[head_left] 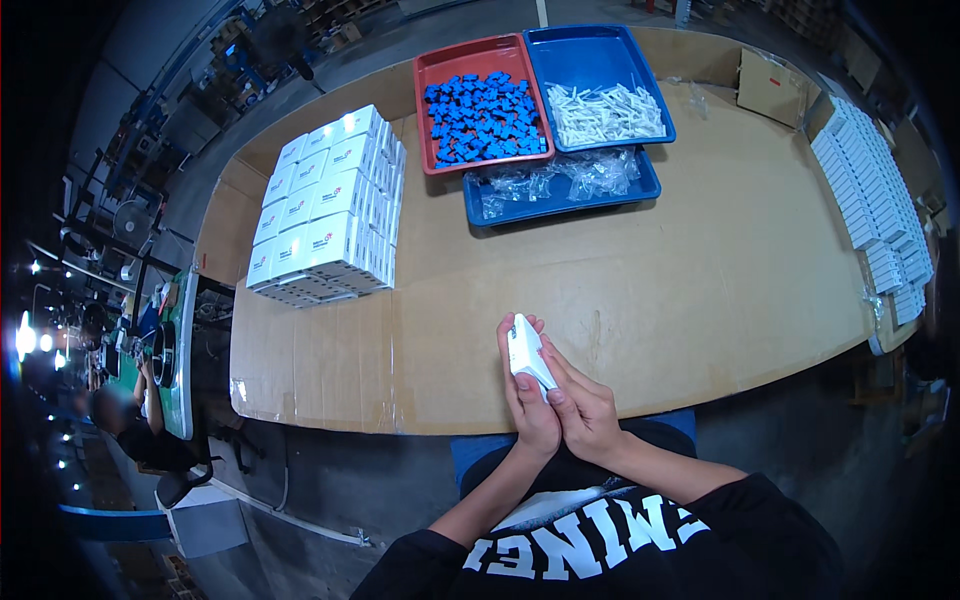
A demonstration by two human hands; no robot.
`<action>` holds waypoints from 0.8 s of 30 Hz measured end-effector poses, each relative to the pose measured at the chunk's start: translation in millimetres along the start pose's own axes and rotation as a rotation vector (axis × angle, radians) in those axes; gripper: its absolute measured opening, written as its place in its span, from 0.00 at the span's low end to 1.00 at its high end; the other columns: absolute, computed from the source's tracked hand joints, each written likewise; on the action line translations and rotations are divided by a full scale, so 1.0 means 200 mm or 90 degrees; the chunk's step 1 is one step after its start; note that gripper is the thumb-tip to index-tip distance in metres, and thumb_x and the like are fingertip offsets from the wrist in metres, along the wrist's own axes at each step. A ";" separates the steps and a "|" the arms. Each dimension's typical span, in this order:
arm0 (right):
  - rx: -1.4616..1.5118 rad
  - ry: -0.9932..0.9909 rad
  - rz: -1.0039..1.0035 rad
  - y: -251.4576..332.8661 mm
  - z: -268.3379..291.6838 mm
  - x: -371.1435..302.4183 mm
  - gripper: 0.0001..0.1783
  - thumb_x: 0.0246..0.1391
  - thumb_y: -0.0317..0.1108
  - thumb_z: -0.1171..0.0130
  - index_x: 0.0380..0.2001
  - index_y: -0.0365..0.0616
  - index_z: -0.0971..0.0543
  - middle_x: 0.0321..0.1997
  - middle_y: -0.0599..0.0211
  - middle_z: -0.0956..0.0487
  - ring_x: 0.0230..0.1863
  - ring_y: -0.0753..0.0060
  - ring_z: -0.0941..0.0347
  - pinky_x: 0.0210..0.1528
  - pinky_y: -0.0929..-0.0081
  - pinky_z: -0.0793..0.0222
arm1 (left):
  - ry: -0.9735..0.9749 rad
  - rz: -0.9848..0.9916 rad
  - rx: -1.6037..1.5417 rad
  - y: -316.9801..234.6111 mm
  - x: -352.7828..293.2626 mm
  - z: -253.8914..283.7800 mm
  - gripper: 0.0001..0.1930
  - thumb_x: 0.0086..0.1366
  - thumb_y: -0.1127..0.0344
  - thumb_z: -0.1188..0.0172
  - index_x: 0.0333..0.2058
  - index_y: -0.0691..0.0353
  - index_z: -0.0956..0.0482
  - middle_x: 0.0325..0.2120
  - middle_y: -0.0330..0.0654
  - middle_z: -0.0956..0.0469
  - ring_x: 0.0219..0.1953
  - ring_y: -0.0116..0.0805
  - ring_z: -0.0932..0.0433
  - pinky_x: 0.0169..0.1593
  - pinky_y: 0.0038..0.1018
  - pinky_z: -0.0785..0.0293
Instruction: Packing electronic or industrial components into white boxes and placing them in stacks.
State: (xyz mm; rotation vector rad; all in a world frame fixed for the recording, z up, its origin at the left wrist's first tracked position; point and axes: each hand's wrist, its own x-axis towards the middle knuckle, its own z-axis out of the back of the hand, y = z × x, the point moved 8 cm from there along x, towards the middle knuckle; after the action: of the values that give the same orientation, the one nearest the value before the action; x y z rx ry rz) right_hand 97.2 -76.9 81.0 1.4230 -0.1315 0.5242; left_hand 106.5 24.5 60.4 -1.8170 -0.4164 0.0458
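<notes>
Between my two hands, above the near edge of the cardboard-covered table (480, 370), is a small white box (527, 352), tilted with one end pointing away from me. My left hand (522, 405) wraps its left side, the thumb lying along the near end. My right hand (585, 405) presses on the box's right side, fingers pointing up and thumb near the lower end. The palms almost meet below the box, and part of it is hidden by the fingers.
A stack of white boxes (310, 215) stands left. At the back are a red tray (425, 100) of blue pieces, a blue tray (590, 50) of white sticks, and a lower blue tray (560, 208) with clear bags. More white boxes (870, 190) line the right edge. Another person (150, 435) sits far left.
</notes>
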 end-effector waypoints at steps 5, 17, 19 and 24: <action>-0.007 0.004 0.014 0.00 -0.01 0.00 0.23 0.71 0.29 0.47 0.65 0.30 0.26 0.70 0.35 0.28 0.71 0.41 0.30 0.68 0.61 0.31 | -0.008 -0.001 -0.031 0.01 -0.02 0.02 0.49 0.74 0.26 0.60 0.74 0.64 0.52 0.63 0.50 0.36 0.69 0.42 0.38 0.73 0.40 0.47; 0.020 -0.020 -0.085 -0.08 0.03 0.06 0.30 0.60 0.30 0.31 0.64 0.35 0.24 0.68 0.42 0.25 0.69 0.48 0.26 0.68 0.62 0.30 | 0.038 0.075 -0.003 0.06 0.01 0.04 0.38 0.81 0.42 0.58 0.76 0.66 0.50 0.69 0.59 0.38 0.72 0.47 0.39 0.74 0.40 0.47; 0.006 -0.042 -0.066 -0.08 0.03 0.04 0.28 0.63 0.30 0.34 0.64 0.33 0.25 0.69 0.41 0.26 0.69 0.47 0.27 0.68 0.62 0.30 | 0.045 0.073 -0.004 0.07 0.02 0.04 0.38 0.81 0.43 0.57 0.75 0.66 0.49 0.68 0.58 0.37 0.71 0.45 0.38 0.74 0.39 0.45; 0.010 -0.060 -0.044 -0.04 0.01 0.03 0.27 0.67 0.30 0.40 0.66 0.29 0.27 0.70 0.36 0.28 0.70 0.43 0.28 0.68 0.61 0.30 | 0.060 0.061 -0.015 0.05 0.02 0.01 0.37 0.81 0.44 0.57 0.75 0.67 0.47 0.67 0.55 0.36 0.70 0.42 0.36 0.73 0.36 0.43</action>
State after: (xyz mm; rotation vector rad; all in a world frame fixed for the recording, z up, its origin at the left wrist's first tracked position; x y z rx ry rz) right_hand 106.9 -78.3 77.1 1.4633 -0.1539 0.4026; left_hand 112.3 26.1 52.0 -1.8537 -0.2649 0.0209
